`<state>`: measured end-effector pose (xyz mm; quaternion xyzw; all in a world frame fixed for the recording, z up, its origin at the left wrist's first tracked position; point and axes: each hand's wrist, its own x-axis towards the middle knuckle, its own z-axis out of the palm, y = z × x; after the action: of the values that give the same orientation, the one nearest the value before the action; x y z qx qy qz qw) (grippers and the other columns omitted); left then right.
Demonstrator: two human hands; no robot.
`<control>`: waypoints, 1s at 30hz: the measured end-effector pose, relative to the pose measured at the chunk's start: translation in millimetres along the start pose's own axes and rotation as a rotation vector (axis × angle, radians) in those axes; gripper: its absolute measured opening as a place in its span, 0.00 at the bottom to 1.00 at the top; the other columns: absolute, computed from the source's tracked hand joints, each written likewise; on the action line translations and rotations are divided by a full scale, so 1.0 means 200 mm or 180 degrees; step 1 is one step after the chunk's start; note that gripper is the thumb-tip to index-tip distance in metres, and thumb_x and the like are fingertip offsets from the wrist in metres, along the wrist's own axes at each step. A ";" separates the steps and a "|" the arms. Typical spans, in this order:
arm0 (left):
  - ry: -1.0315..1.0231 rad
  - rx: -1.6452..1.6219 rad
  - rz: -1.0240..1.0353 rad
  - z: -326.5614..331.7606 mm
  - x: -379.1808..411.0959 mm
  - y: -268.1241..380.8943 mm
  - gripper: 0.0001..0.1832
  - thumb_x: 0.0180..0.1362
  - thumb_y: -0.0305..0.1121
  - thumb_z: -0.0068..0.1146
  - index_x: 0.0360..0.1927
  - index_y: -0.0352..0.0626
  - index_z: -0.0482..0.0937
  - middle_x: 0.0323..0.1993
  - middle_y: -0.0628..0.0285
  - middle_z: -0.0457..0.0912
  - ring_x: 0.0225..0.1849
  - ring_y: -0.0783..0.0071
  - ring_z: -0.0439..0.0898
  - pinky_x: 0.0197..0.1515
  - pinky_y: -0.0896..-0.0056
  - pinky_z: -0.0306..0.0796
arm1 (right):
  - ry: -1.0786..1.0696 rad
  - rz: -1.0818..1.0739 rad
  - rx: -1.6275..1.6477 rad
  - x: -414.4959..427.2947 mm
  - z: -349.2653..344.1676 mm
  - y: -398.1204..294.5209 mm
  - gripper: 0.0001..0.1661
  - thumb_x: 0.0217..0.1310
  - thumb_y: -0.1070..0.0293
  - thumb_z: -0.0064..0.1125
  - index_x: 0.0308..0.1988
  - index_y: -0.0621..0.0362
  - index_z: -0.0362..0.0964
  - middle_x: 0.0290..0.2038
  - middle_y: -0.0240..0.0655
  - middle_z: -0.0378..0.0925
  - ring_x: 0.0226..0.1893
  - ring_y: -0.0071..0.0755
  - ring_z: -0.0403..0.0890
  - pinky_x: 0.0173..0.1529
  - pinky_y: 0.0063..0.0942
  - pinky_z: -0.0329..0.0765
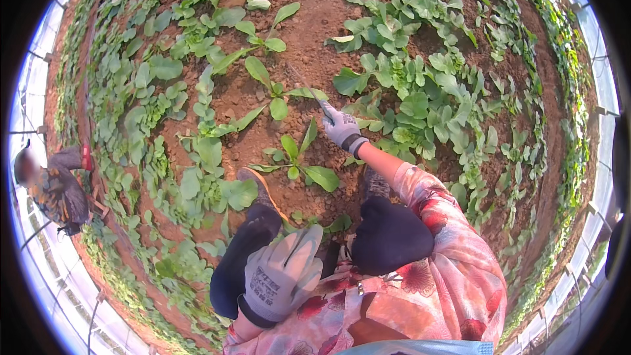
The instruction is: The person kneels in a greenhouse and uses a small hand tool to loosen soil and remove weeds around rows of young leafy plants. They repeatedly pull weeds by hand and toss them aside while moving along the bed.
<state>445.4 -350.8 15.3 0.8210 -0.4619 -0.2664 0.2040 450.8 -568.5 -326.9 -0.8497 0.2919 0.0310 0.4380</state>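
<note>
My right hand, in a light grey knit work glove with a dark cuff, is closed around the handle of a thin metal tool. Its narrow shaft points up and left over the soil, crossing near a leaf of a young broad-leaved plant. I cannot tell the shape of the tool's tip. In a matching glove, my left hand rests by my left knee, palm down, with fingers extended and nothing seen in it. Another leafy seedling grows between my shoes.
Dense leafy rows stand on the right, more on the left. Bare reddish soil runs up the middle. A person crouches at the far left beside the greenhouse's plastic wall. My left shoe touches the bed.
</note>
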 end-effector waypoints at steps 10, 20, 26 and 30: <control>-0.0042 0.0010 0.0081 0.02 0.04 -0.02 0.27 0.48 0.38 0.55 0.55 0.45 0.74 0.42 0.60 0.78 0.36 0.64 0.79 0.38 0.64 0.72 | 0.0117 0.0174 0.0235 0.00 -0.13 0.10 0.30 0.57 0.62 0.51 0.61 0.46 0.63 0.48 0.41 0.77 0.48 0.46 0.78 0.52 0.36 0.73; -0.0011 -0.0097 0.0135 0.04 0.03 -0.04 0.29 0.48 0.39 0.55 0.57 0.44 0.72 0.44 0.58 0.77 0.38 0.62 0.78 0.40 0.63 0.72 | -0.0031 0.0015 -0.0072 -0.29 -0.12 0.16 0.29 0.60 0.58 0.49 0.61 0.41 0.62 0.47 0.45 0.76 0.44 0.51 0.78 0.49 0.42 0.74; -0.0129 -0.0171 0.0021 0.03 0.04 -0.02 0.30 0.47 0.39 0.58 0.57 0.46 0.73 0.44 0.55 0.77 0.38 0.59 0.79 0.40 0.61 0.71 | -0.0139 0.0056 0.0270 -0.41 -0.21 0.23 0.28 0.59 0.59 0.51 0.60 0.45 0.64 0.46 0.43 0.77 0.45 0.48 0.78 0.50 0.40 0.74; 0.0391 0.0006 0.0366 0.09 -0.01 -0.07 0.28 0.45 0.39 0.61 0.52 0.45 0.74 0.43 0.51 0.77 0.36 0.54 0.79 0.38 0.57 0.72 | 0.0293 -0.0030 0.0026 -0.25 -0.21 0.20 0.28 0.58 0.60 0.51 0.60 0.47 0.65 0.47 0.42 0.77 0.47 0.47 0.78 0.51 0.38 0.73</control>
<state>442.5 -344.2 -6.7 0.8081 -0.4952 -0.2029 0.2461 381.1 -594.6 -314.7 -0.8498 0.3079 -0.0114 0.4277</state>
